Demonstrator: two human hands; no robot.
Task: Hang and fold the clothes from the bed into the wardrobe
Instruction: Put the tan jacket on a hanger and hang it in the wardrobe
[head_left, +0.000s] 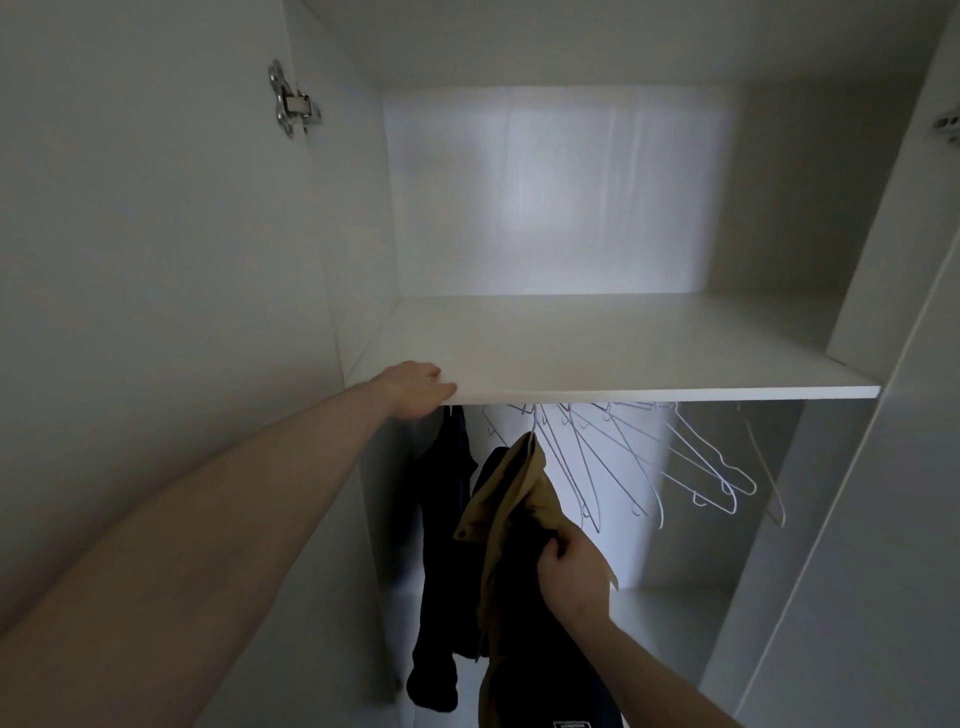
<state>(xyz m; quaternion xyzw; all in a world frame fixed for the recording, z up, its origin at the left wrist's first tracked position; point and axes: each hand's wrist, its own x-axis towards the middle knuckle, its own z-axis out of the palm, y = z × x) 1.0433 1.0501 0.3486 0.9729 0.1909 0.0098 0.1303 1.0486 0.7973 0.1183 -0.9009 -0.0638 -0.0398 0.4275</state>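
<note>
A tan jacket (511, 499) with a dark lining hangs on a hanger below the white wardrobe shelf (623, 353). My right hand (571, 569) grips its front edge at mid height. My left hand (415, 387) holds the shelf's front edge at its left end, with the fingers hidden under the board. A dark garment (441, 519) hangs to the left of the jacket. The rail is hidden behind the shelf.
Several bare white wire hangers (649, 462) hang in a fan to the right of the jacket. The left wardrobe door (156, 260) stands open with a metal hinge (293, 101). A right door (883, 467) frames the opening.
</note>
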